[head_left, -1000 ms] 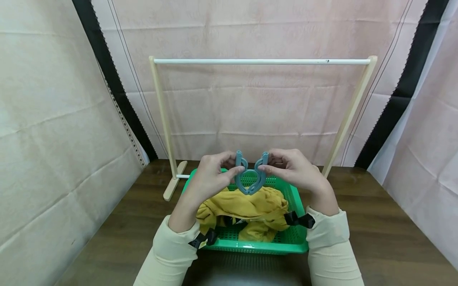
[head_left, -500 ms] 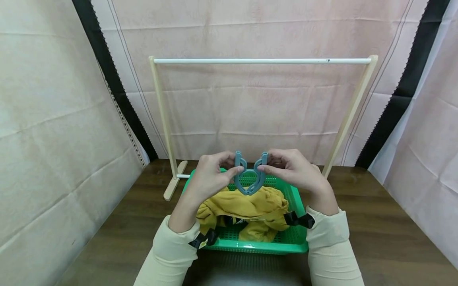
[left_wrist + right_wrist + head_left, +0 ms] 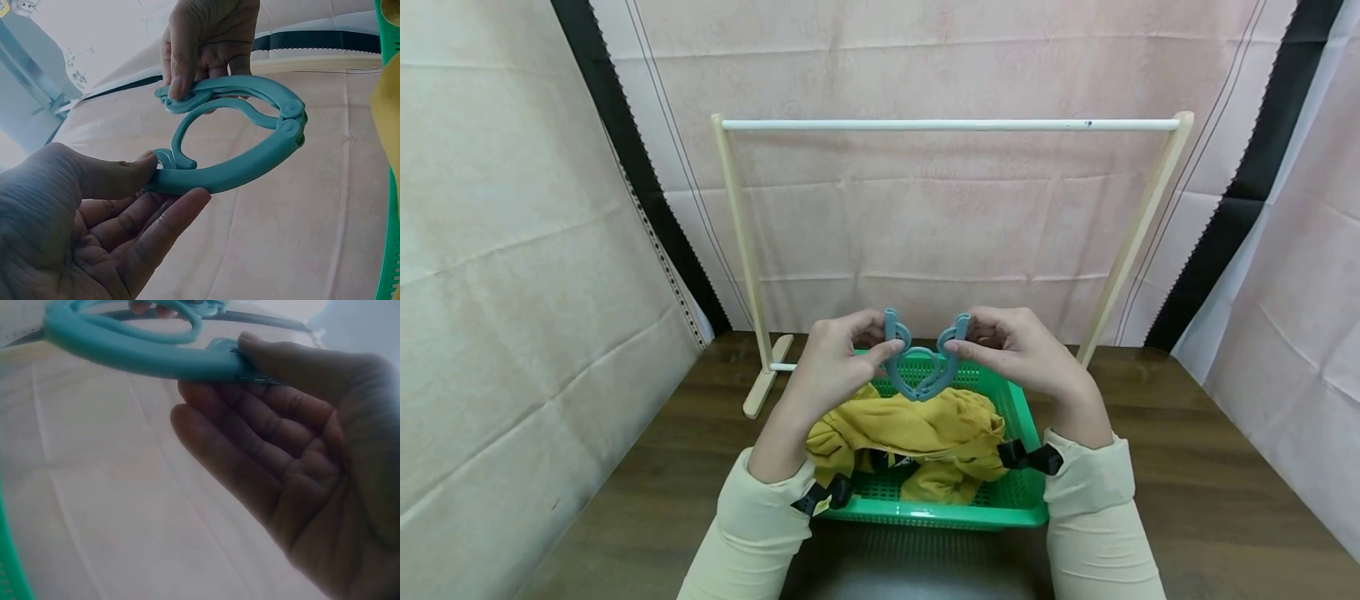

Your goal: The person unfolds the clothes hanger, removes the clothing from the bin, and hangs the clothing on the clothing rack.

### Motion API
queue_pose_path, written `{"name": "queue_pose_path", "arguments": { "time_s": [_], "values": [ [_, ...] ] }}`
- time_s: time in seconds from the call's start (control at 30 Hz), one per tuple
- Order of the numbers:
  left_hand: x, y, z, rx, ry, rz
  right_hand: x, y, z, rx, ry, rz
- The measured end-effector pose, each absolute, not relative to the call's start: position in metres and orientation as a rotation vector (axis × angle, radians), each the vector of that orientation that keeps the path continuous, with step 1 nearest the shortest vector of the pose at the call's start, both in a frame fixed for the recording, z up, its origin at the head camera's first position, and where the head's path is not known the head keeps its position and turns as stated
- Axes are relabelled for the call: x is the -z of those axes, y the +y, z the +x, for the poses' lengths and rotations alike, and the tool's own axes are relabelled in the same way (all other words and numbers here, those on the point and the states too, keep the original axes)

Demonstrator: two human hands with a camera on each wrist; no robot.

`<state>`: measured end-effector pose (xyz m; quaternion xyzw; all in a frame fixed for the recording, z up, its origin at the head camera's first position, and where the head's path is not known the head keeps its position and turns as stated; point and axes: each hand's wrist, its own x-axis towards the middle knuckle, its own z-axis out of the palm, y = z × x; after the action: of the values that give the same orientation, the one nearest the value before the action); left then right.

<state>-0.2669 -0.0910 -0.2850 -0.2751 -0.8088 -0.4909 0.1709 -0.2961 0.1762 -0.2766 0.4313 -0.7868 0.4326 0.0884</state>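
Note:
A teal plastic folding hanger (image 3: 919, 393) is held up above the basket, its two arms spread in a V from the hinge at the bottom. My left hand (image 3: 838, 358) pinches the left arm's end between thumb and fingers. The other end is pinched by my right hand (image 3: 1026, 354). Close up in the left wrist view, the hanger (image 3: 240, 170) shows its hinge and a curved inner loop. The right wrist view has the right thumb on top of the hanger (image 3: 144, 359) and fingers beneath. Below, a yellow garment (image 3: 925, 425) lies bunched in the green basket (image 3: 925, 515).
Behind the basket stands a drying rack with a white rail (image 3: 947, 125) and pale wooden posts (image 3: 741, 225). Its left foot (image 3: 767, 375) rests on the brown wooden table (image 3: 647, 492). Pale cloth walls (image 3: 535, 250) enclose the back and sides.
My hands have drawn slightly apart, my left hand shifting a little left. The hanger's two arms stand wider apart than before. Basket, garment and rack are unchanged.

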Motion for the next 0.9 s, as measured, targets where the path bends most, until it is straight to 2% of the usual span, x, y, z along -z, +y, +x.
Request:
{"name": "queue_pose_path", "arguments": {
  "time_s": [0.9],
  "values": [
    [0.282, -0.101, -0.269, 1.431, -2.227, -0.735, 0.277, 0.188, -0.294, -1.257, -2.443, 1.146]
  ]
}}
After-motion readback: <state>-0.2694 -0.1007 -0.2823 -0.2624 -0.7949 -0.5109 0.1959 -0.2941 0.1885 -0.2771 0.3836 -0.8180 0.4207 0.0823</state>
